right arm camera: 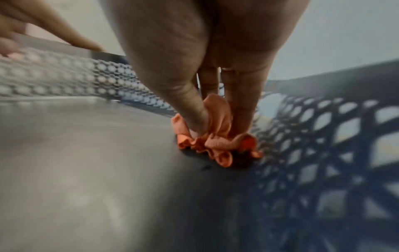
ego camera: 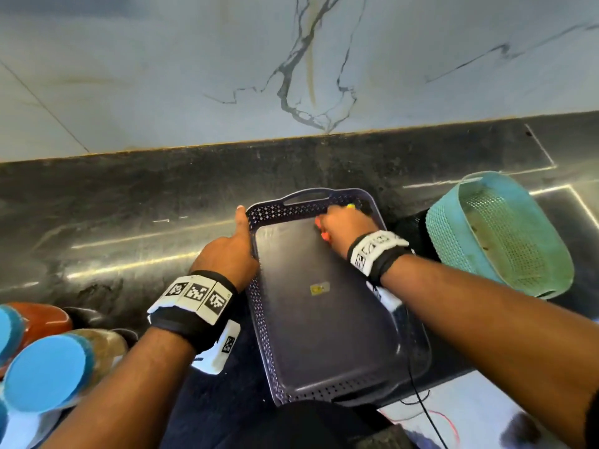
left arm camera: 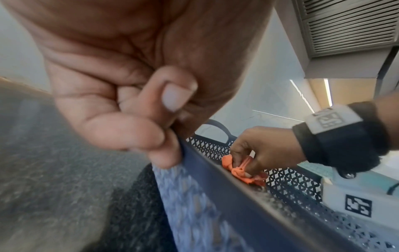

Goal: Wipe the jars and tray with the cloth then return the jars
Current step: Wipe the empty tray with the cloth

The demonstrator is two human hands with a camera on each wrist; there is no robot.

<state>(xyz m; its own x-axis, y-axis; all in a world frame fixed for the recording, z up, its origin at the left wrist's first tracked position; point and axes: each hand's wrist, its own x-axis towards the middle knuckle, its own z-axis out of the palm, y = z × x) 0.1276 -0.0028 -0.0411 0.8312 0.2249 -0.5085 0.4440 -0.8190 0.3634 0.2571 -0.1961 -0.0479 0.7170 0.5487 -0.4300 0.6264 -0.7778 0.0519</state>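
A dark blue tray [ego camera: 327, 332] with perforated walls lies empty on the black counter. My left hand [ego camera: 244, 236] holds its left rim [left arm camera: 215, 175], fingers curled against the outside wall and one finger straight along the edge. My right hand [ego camera: 329, 226] is in the tray's far right corner, where its thumb and fingers pinch a crumpled orange cloth [right arm camera: 218, 145] and press it onto the tray floor [right arm camera: 86, 153]. In the left wrist view the cloth [left arm camera: 237, 168] sits just inside the far wall. Blue-lidded jars [ego camera: 48, 371] lie off the tray at the lower left.
A teal perforated basket [ego camera: 499, 234] lies tilted on the counter right of the tray. A jar with reddish contents [ego camera: 45, 319] lies behind the blue lids. A marble wall rises behind the counter. A thin cable [ego camera: 418, 393] runs past the tray's near right corner.
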